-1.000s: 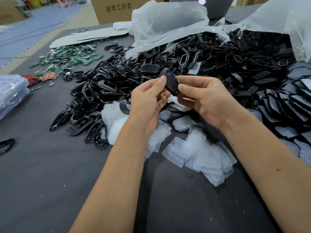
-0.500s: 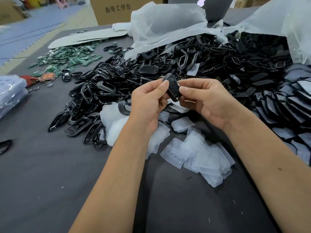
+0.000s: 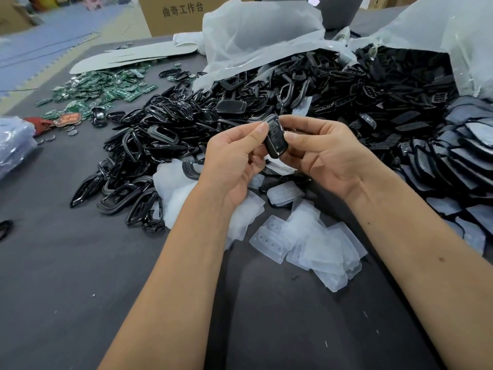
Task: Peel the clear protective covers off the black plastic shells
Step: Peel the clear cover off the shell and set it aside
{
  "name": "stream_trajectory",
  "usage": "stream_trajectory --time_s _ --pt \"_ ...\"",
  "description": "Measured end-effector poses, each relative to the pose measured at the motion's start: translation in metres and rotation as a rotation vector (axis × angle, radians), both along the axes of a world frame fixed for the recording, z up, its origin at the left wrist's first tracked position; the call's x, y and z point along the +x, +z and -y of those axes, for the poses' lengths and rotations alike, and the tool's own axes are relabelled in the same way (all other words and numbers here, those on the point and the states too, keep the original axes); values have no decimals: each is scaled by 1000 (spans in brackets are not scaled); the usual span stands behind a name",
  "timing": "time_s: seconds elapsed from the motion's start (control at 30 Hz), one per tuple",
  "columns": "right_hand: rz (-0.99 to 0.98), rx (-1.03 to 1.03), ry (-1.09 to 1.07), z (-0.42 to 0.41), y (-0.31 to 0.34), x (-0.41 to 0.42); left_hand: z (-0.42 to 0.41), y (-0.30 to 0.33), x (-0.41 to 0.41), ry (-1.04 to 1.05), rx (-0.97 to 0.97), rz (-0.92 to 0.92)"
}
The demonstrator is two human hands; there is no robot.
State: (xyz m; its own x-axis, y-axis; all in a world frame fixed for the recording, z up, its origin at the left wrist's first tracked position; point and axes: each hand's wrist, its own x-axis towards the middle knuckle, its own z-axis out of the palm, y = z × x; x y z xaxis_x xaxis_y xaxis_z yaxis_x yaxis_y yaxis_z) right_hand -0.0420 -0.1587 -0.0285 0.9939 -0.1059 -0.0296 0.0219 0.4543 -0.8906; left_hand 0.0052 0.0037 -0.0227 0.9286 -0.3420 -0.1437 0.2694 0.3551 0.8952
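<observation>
Above the dark table, both hands hold one black plastic shell (image 3: 276, 138) between them, tilted nearly upright. My left hand (image 3: 234, 161) pinches its left edge with thumb and curled fingers. My right hand (image 3: 328, 153) grips its right side, thumb along the front. Whether a clear cover is on this shell I cannot tell. A large heap of black shells and frames (image 3: 240, 108) covers the table behind my hands. Peeled clear covers (image 3: 314, 236) lie in a pile below my hands.
Flat dark parts with film (image 3: 461, 156) are stacked at the right. Green circuit boards (image 3: 101, 89) lie at the far left. Crumpled clear plastic bags (image 3: 261, 33) and a cardboard box (image 3: 176, 12) stand behind the heap. A bagged bundle (image 3: 13, 142) sits at the left edge.
The shell has turned more upright between my fingers and my hands have shifted slightly. Both hands keep their hold on it.
</observation>
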Motion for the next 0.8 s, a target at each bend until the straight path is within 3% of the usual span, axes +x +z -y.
stream_trajectory --time_s 0.33,0.43,0.63,0.8 --pt "198 -178 89 7 14 -13 -14 11 -1 -142 45 126" --pt "198 -320 88 14 23 -18 -11 16 -8 -141 79 201" --pt "195 -962 -88 59 60 -46 42 24 -20 -58 419 694" --pt "136 -1285 -379 112 87 -82 115 49 -35 -61 581 1165"
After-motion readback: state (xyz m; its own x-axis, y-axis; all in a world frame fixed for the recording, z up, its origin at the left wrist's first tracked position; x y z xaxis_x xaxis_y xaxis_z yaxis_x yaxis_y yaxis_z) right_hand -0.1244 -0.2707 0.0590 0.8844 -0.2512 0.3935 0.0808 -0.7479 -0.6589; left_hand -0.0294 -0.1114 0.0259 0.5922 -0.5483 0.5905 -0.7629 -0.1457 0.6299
